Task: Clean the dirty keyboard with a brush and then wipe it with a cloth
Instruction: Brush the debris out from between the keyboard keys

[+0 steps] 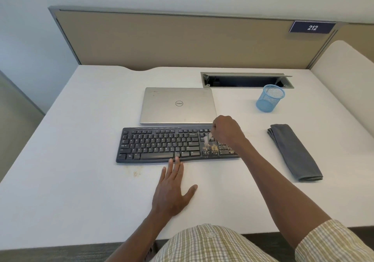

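From the head view we look down on a white worktop (81, 180) with a beige partition panel behind it. A flat black plastic keyboard (162, 144) lies near the middle, its long side running left to right. Tan crumbs are scattered over its right-hand keys, around the number pad.

Our right hand (226, 132) hovers over that dirty end with its fingers curled tightly round a small brush with pale bristles (206, 139); the bristles point down at the keys just left of the crumbs, and most of the handle is hidden in the fist. Our left hand (172, 189) lies flat on the worktop in front of the keyboard, fingers straight and slightly spread, holding nothing, with the fingertips touching the keyboard's near edge below the space bar.

A folded dark grey cloth (293, 152) rests on the worktop well to the right of the keyboard. A closed silver laptop (178, 106) sits just behind the keyboard, its lid logo reading "DELL", upside down to us. A light blue wire-mesh pen cup (270, 98) stands to the laptop's right, in front of an open cable tray slot (247, 79). On the partition's top right corner a dark blue plate (311, 27) reads "212". A few crumbs (135, 173) lie on the worktop, left of our left hand.
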